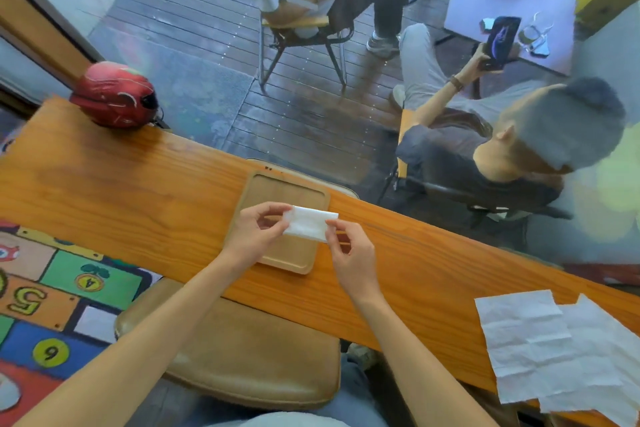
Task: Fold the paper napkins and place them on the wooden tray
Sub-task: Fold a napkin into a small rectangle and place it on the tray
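Napkin first: I see the small white folded paper napkin point(309, 225) pinched at both short ends, left hand point(254, 231) on its left end, right hand point(349, 250) on its right. Both grips are closed on it. Its long axis runs left-right, held over the shallow rectangular wooden tray point(277, 184) on the orange wooden worktop point(138, 191). Two flat unfolded white napkins point(561, 354) lie near right, closer to my right hand.

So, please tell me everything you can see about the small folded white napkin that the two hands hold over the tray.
The small folded white paper napkin is a compact, slightly tilted rectangle of soft, lightly textured tissue. The left hand pinches its left end and the right hand pinches its right end. It is over the middle of the pale rectangular wooden tray; whether it touches the tray cannot be told.
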